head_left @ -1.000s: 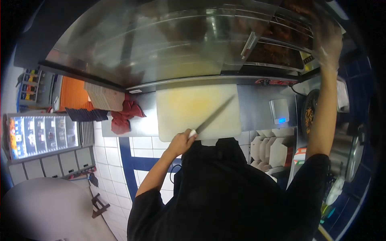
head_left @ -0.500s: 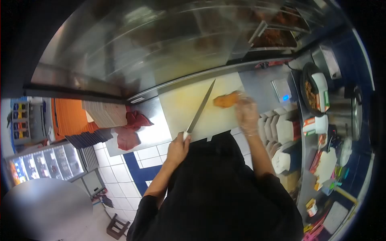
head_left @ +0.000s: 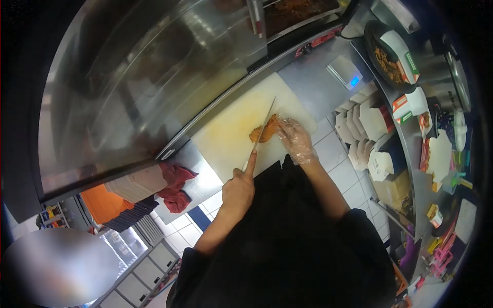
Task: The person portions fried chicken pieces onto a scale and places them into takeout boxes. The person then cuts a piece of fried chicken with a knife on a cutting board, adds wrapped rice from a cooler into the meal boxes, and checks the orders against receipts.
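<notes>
Golden-brown food piece point(head_left: 269, 129) on white cutting board point(head_left: 218, 138), frame centre; no separate slices visible. Left hand point(head_left: 239, 193) grips white-handled steel knife point(head_left: 246, 165), blade across piece. Clear-gloved right hand point(head_left: 296, 139) at its right end, grip unclear.

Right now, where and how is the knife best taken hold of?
I'd take the knife by its pale handle, where the left hand has it, from the wearer's side: the handle points back toward the body, while the narrow blade slants away across the browned food, close to the gloved right hand.
</notes>
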`<state>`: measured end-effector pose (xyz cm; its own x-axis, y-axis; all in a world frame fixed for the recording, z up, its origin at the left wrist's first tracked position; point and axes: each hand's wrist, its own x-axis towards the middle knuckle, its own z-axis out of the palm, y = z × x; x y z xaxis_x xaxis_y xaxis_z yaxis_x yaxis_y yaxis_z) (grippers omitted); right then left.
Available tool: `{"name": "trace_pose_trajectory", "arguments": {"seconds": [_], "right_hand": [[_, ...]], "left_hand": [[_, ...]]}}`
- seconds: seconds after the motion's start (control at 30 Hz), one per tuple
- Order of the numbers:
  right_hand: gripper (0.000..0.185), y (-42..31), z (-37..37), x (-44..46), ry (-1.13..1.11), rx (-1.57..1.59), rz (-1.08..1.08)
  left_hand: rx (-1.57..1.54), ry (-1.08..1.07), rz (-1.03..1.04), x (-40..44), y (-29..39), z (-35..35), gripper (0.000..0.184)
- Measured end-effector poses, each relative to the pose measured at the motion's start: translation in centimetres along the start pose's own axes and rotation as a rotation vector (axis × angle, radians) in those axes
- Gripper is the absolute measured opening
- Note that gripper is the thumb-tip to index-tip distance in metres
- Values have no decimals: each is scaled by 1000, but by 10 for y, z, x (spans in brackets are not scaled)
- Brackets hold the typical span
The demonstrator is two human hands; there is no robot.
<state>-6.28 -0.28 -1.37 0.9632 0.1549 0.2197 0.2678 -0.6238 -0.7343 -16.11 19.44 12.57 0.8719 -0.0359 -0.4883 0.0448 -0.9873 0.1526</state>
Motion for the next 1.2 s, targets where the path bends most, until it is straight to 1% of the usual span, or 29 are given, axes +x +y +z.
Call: {"name": "trace_pose_trajectory", "arguments": {"seconds": [0.03,0.13,0.2,0.23,0.3,0.37,0.47,0.53,0.57,0.6,0.63,0.67,0.73,0.8,0.83,0.9,0.93,1.0,1.03,1.1,1.13,1.2], "right_hand": [[38,3,2,0,-67,4,55],[38,2,3,2,-59,39,62],[37,0,-1,4,-81,40,77],[36,-1,-2,5,-103,38,87],[36,-5,-3,5,-111,41,102],[36,-7,-3,5,-122,48,127],[36,1,-2,9,-124,72,52],[36,7,5,3,-39,113,-6],[34,1,-1,5,-39,156,32],[34,2,-4,7,-32,150,3],[33,6,-1,9,-34,73,-5],[33,8,3,5,-37,1,6],[32,7,6,4,-9,33,50],[33,1,1,4,4,90,3],[33,0,2,2,-1,87,18],[32,-1,6,3,37,73,-15],[32,0,6,5,45,71,-10],[32,-1,6,4,-56,77,112],[32,-1,6,1,-63,77,123],[33,-5,5,7,-76,58,125],[33,-5,5,2,-88,58,131],[32,-4,5,4,-42,57,63]], "left_hand": [[9,-8,6,6,-5,7,79],[-2,44,50,35,-23,62,78],[-99,197,107,58,-25,81,79],[-98,198,101,61,-27,84,79],[-162,215,132,66,-30,80,78],[-163,202,122,68,-28,79,78],[-187,215,114,85,-19,80,77],[-198,245,115,88,-17,78,76],[-191,251,127,92,-13,73,75],[-183,269,148,100,-7,65,74],[-181,296,152,98,-6,58,74],[-223,270,140,79,-9,54,73],[-248,227,141,57,-8,43,72],[-294,281,138,43,-2,38,71],[-297,264,141,41,0,41,71],[-262,154,88,42,1,42,71],[-259,152,97,39,0,40,71],[-290,82,69,24,-2,39,72],[-291,70,67,32,-4,54,72],[-273,181,99,64,-12,91,74],[-278,170,92,74,-9,90,74],[-287,315,200,100,-4,79,74]]}}
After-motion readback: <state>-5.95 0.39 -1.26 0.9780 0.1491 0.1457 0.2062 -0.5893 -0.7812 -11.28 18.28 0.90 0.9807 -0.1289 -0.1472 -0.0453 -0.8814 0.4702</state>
